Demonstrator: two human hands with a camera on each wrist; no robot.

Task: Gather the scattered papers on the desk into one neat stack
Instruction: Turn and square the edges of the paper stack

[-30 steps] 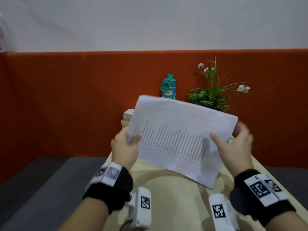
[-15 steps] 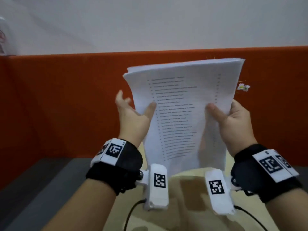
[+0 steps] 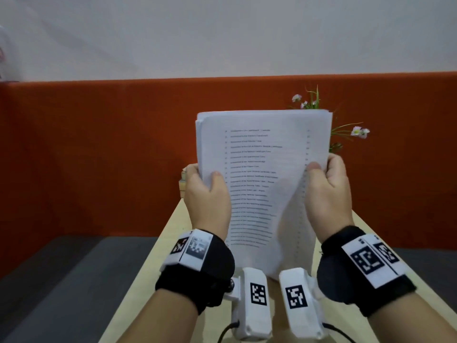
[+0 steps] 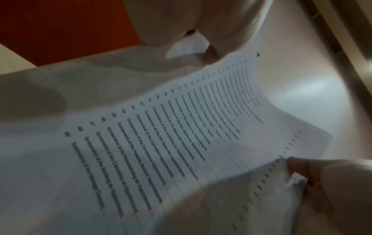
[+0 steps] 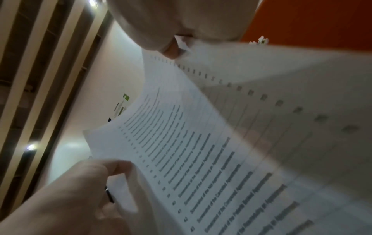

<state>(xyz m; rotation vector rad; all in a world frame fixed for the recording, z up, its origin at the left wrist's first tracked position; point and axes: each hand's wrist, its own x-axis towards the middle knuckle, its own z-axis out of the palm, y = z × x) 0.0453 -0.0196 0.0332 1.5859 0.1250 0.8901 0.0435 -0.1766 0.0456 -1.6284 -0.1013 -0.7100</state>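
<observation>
A stack of white printed papers (image 3: 262, 169) stands upright in portrait above the light wooden desk (image 3: 158, 268), with its top edges nearly aligned. My left hand (image 3: 210, 189) grips its left edge, thumb on the front sheet. My right hand (image 3: 324, 186) grips the right edge the same way. The wrist cameras hide the stack's bottom edge, so I cannot tell whether it touches the desk. In the left wrist view the printed sheet (image 4: 181, 143) bows between both thumbs. The right wrist view shows the same sheet (image 5: 201, 159) curving.
A flowering green plant (image 3: 356, 131) stands behind the papers at the right, against the orange partition (image 3: 99, 157). A small pile of books (image 3: 183, 184) peeks out behind my left hand. Grey floor (image 3: 61, 280) lies left of the narrow desk.
The papers turned from slanted landscape to upright portrait, then came down lower towards the desk. Both hands shifted to the side edges and moved closer together.
</observation>
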